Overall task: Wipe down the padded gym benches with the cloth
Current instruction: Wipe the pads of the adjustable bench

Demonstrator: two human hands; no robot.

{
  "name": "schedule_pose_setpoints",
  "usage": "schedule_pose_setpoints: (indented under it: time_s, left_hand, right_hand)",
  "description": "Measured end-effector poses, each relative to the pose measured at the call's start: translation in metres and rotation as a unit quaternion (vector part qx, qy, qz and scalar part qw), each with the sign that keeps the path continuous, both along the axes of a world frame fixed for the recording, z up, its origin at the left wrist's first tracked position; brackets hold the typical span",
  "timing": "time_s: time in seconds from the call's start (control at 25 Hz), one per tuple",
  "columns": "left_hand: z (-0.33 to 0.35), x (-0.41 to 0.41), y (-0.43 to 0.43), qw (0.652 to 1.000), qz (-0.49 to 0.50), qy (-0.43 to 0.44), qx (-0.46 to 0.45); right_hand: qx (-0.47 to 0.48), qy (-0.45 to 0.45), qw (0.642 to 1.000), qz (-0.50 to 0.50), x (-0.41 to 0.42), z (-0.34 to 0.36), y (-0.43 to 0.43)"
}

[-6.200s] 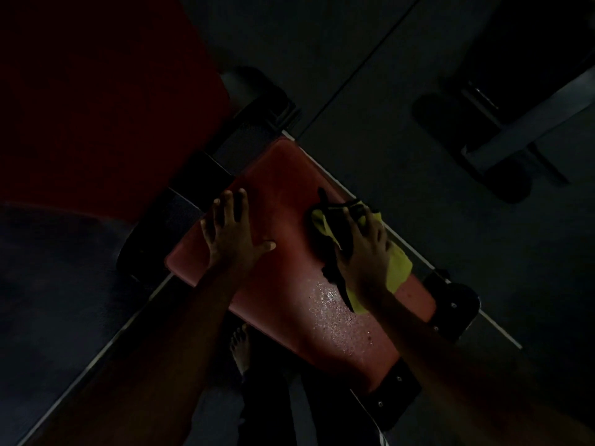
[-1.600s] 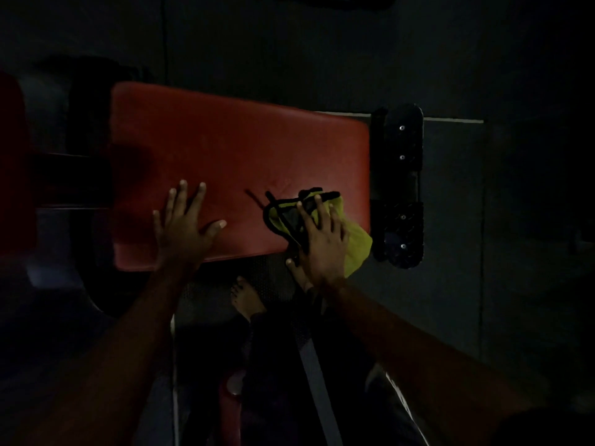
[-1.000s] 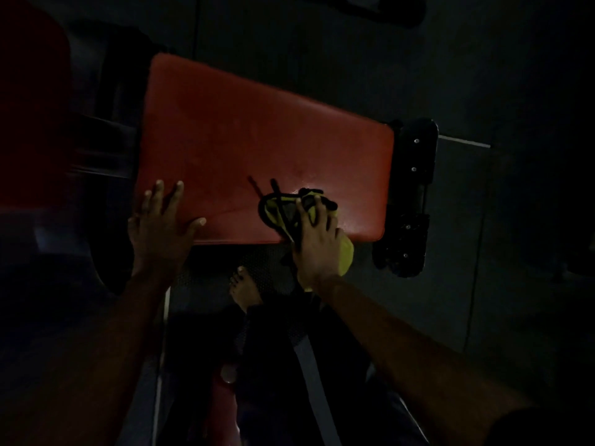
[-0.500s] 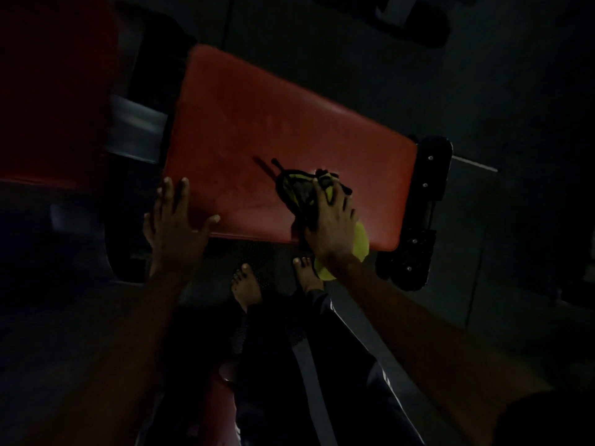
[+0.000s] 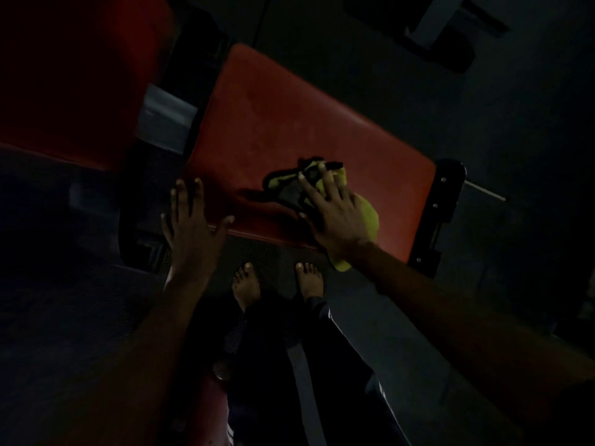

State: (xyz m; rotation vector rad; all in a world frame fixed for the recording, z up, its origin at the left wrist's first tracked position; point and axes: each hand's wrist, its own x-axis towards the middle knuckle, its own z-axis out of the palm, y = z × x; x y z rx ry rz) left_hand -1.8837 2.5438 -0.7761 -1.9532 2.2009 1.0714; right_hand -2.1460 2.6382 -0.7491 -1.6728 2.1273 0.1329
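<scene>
The dark floor [image 5: 370, 78] fills most of the view, and on the far side and the right side of the bench it is open. A thin pale line [image 5: 486, 189] runs on it at the right.

At the upper left lies a large dark red padded bench section [image 5: 74, 75], cut by the picture edge. A grey metal bar [image 5: 164, 114] sits in the gap between it and the orange-red padded seat cushion [image 5: 289, 130] in the middle. This cushion lies slanted, with rounded corners. Its right end is just beside a black frame plate with small bolts [image 5: 441, 214]. It is too dark to read any marking there. Another grey and black machine part [image 5: 441, 24] stands well apart at the top right.

The left hand [image 5: 190, 233] rests on the near left corner of the cushion, fingers straight and spread, the thumb along the near edge. The right hand [image 5: 335, 217] presses flat on the yellow cloth with black trim [image 5: 368, 217], its fingers straight and apart. The cloth lies on the near right part of the cushion, and one yellow end hangs over the near edge.

Two bare feet [image 5: 246, 284] stand on the floor just beside the near edge, between the two arms.
</scene>
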Motion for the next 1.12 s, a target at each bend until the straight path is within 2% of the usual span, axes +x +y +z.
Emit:
schedule_pose_setpoints:
  time_s: [0.04, 0.08, 0.16, 0.24, 0.32, 0.36, 0.44, 0.52, 0.56, 0.6, 0.64, 0.72, 0.76, 0.8, 0.84, 0.92, 1.0, 1.04, 1.12]
  left_hand:
    - [0.002, -0.001, 0.002, 1.0, 0.017, 0.0, 0.009]
    - [0.004, -0.001, 0.004, 0.999, 0.029, 0.007, 0.017]
    - [0.004, -0.001, 0.004, 0.999, 0.041, 0.023, 0.02]
    - [0.001, 0.002, 0.003, 0.999, 0.038, 0.03, 0.012]
    - [-0.005, 0.006, 0.004, 0.999, 0.034, 0.037, 0.006]
    - [-0.007, 0.009, 0.004, 0.999, 0.034, 0.041, 0.004]
    - [-0.01, 0.011, 0.005, 0.998, 0.033, 0.056, -0.008]
    - [-0.01, 0.009, 0.005, 0.997, 0.042, 0.065, -0.023]
    - [-0.01, 0.007, 0.005, 0.996, 0.048, 0.069, -0.028]
    - [-0.011, 0.006, 0.006, 0.995, 0.051, 0.073, -0.033]
    - [-0.012, 0.005, 0.007, 0.995, 0.052, 0.077, -0.038]
    - [-0.016, 0.006, 0.008, 0.994, 0.049, 0.082, -0.047]
    - [-0.019, 0.007, 0.008, 0.995, 0.047, 0.081, -0.047]
    - [-0.021, 0.008, 0.008, 0.995, 0.044, 0.076, -0.047]
    - [-0.022, 0.008, 0.008, 0.996, 0.038, 0.072, -0.049]
    - [-0.022, 0.008, 0.008, 0.996, 0.034, 0.07, -0.05]
    - [-0.019, 0.007, 0.007, 0.995, 0.043, 0.076, -0.043]
    - [-0.019, 0.007, 0.007, 0.995, 0.045, 0.077, -0.044]
    - [-0.019, 0.006, 0.007, 0.994, 0.045, 0.085, -0.045]
  right_hand:
    - [0.002, 0.013, 1.0, 0.006, -0.014, -0.002, -0.002]
    - [-0.003, 0.026, 0.999, -0.03, -0.026, -0.007, -0.008]
    - [-0.025, 0.022, 0.989, -0.146, -0.039, -0.016, -0.031]
    - [-0.064, 0.011, 0.968, -0.241, -0.023, -0.024, -0.056]
    - [-0.077, 0.007, 0.959, -0.271, 0.001, -0.026, -0.07]
    - [-0.078, 0.002, 0.967, -0.241, 0.009, -0.025, -0.07]
    - [-0.077, -0.009, 0.993, -0.087, 0.01, -0.018, -0.058]
    - [-0.052, -0.019, 0.996, 0.077, -0.018, -0.014, -0.054]
    - [-0.044, -0.017, 0.994, 0.097, -0.035, -0.015, -0.06]
    - [-0.049, -0.011, 0.996, 0.069, -0.047, -0.017, -0.069]
    - [-0.061, -0.012, 0.998, -0.001, -0.052, -0.018, -0.08]
    - [-0.088, -0.018, 0.981, -0.171, -0.037, -0.024, -0.109]
    - [-0.093, -0.002, 0.972, -0.216, -0.018, -0.024, -0.123]
    - [-0.093, 0.016, 0.971, -0.217, 0.004, -0.023, -0.131]
    - [-0.092, 0.018, 0.98, -0.177, 0.023, -0.023, -0.133]
    - [-0.083, -0.011, 0.996, -0.014, 0.044, -0.02, -0.12]
    - [-0.081, -0.03, 0.989, 0.123, 0.026, -0.021, -0.117]
    - [-0.079, -0.021, 0.987, 0.135, 0.013, -0.022, -0.124]
    - [-0.064, 0.008, 0.997, 0.046, -0.002, -0.023, -0.147]
